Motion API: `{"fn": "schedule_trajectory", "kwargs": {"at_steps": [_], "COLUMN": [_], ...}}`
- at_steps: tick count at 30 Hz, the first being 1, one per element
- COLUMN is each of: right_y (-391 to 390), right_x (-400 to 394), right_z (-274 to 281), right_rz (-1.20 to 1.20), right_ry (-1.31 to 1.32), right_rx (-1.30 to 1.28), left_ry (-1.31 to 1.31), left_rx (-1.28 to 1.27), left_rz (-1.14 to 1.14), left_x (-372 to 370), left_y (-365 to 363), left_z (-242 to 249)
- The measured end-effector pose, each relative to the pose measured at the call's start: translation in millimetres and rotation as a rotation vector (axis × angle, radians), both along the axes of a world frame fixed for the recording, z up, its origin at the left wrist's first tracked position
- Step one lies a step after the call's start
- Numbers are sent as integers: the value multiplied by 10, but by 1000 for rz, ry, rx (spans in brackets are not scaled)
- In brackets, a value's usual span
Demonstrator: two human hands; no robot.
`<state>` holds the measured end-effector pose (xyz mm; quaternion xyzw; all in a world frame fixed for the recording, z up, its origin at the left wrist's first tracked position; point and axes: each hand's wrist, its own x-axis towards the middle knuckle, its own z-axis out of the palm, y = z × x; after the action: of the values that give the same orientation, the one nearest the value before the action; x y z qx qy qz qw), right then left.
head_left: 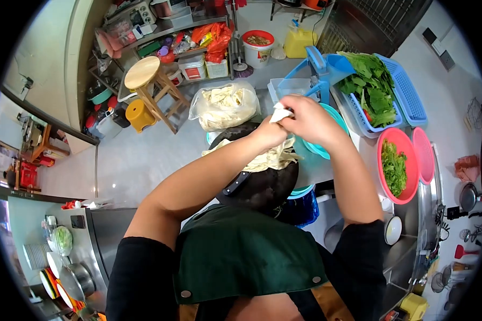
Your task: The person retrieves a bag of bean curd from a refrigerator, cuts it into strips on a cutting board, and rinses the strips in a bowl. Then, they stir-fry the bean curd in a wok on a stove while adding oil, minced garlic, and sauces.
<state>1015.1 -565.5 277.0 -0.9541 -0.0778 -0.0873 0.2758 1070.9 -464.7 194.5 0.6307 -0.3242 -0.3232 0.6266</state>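
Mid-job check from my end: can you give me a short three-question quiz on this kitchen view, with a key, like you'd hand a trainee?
1. Multiple choice: what fills the clear plastic bag on the far side of the dark round board?
A) chopped greens
B) pale, soft-looking pieces
C) whole red peppers
2. True or false: the right hand is gripping the black-handled knife.
3. Fill in the colour: the chopped light-green leaves sit in a round ____ bowl.

Key:
1. B
2. False; it pinches a small white piece, and the knife's handle lies at the board.
3. Pink
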Motion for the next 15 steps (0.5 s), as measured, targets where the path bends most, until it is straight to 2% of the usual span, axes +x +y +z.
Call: {"fn": "schedule_trajectory", "kwargs": {"at_steps": [1, 2, 3, 4, 5, 6, 7, 8, 9, 12, 14, 15], "right_y": [16, 53, 86, 70, 230, 387, 604, 831, 1002, 1327, 1359, 1350], "right_x": [-119, -270, -427, -563, -702, -806, -864, -901, -843, -668, -597, -607], "right_z": [-57, -111, -193, -537, -808, -1172, -1490, -1732, -1746, -2286, -2387, -2462], "right_rz": [-10, -221, -428, -573, -598, -523, -401, -253, -157, -154, -334, -384], "right_ry": [3, -172, -350, -407, -422, -335, -183, -42, 224, 175, 180, 100], "right_rx": [-2, 158, 315, 422, 647, 680, 588, 635, 466, 352, 145, 124], "left_ry": [139, 276, 304, 480, 669, 860, 894, 927, 937, 973, 979, 1010], "left_rx": [85, 171, 210, 42, -32, -104, -134, -158, -229, -444, -526, -522], "left_rz": [42, 84, 171, 251, 281, 311, 285, 253, 172, 191, 283, 327], "left_x": [41, 91, 127, 141, 154, 155, 125, 101, 129, 93, 155, 181], "left_y": [-41, -84, -132, -214, -270, -307, -323, -340, -392, -278, -126, 7], "left_z": [-68, -92, -121, -158, -68, 91, 292, 449, 489, 751, 583, 464]}}
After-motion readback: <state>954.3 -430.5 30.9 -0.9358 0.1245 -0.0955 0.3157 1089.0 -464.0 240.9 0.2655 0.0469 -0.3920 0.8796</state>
